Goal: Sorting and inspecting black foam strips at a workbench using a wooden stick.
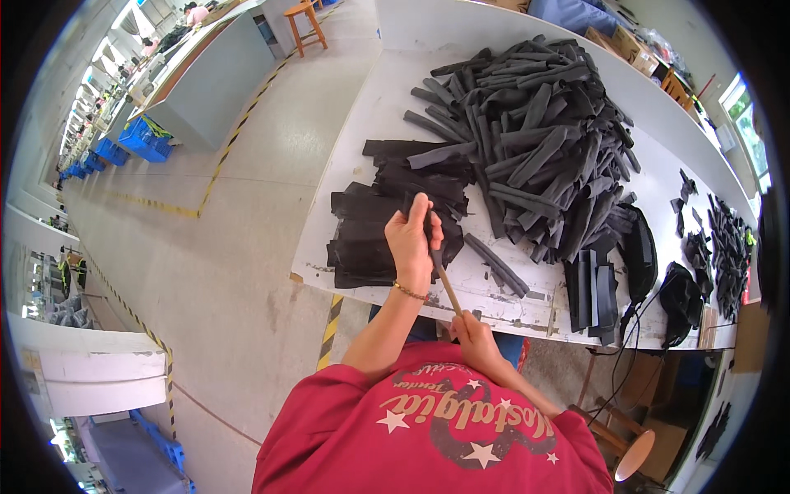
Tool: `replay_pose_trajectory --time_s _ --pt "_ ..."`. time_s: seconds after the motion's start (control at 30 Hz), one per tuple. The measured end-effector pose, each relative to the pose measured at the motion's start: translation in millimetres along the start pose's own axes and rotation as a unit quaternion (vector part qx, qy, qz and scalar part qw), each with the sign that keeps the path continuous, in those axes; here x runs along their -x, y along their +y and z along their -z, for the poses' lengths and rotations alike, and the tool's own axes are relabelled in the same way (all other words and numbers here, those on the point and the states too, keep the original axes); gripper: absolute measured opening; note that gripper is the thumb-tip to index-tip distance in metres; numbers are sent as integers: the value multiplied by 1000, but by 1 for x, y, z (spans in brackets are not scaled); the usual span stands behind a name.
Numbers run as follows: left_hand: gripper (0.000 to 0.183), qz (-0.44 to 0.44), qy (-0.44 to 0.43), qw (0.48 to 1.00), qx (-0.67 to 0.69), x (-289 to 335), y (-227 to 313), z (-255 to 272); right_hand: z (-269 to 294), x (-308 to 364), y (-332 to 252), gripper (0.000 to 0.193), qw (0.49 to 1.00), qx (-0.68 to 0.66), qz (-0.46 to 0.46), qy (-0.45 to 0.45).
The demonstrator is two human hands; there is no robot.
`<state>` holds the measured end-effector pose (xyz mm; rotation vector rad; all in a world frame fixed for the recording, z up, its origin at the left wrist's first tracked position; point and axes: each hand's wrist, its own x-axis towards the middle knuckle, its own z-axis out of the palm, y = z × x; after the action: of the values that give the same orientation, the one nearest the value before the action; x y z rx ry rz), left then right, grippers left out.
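My left hand (pixel 411 243) is closed around a black fabric tube (pixel 435 257) that sits over the upper part of a thin wooden stick (pixel 450 290). Close to my body, my right hand (pixel 474 337) grips the stick's lower end. Beneath and beside my left hand lie stacks of flat black fabric pieces (pixel 360 235). A large heap of dark grey fabric tubes (pixel 535 123) fills the middle of the white table (pixel 350 156). One loose grey tube (pixel 496 265) rests just right of the stick.
Toward the right are a small bundle of dark strips (pixel 591 288), two black cloth-covered objects (pixel 638 255) with cables, and another pile of dark pieces (pixel 728 255). A wooden stool (pixel 638 453) stands low at right. Blue crates (pixel 146 138) sit on the floor at far left.
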<state>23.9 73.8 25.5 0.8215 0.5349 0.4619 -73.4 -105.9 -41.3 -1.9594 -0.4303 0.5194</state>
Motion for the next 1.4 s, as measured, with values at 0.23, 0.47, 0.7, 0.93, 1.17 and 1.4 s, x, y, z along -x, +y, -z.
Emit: replay_pose_trajectory --time_s 0.23,0.47,0.7,0.93,1.17,1.4 --pt "37 49 -19 998 46 -15 -5 7 31 41 -11 25 992 -23 -100 -73" --pt "43 160 -182 967 81 16 -23 10 35 18 -8 29 966 -194 -168 -34" --pt "29 101 -25 992 65 4 -28 23 29 37 -13 31 995 -21 -83 -48" --pt "28 29 -37 985 167 -50 22 32 96 87 3 28 978 -94 -103 -154" --pt "25 61 68 980 178 -22 -21 0 45 -42 -57 27 963 -85 92 239" --pt "22 -101 -105 983 -110 -5 -11 15 63 -97 -70 21 940 -279 74 181"
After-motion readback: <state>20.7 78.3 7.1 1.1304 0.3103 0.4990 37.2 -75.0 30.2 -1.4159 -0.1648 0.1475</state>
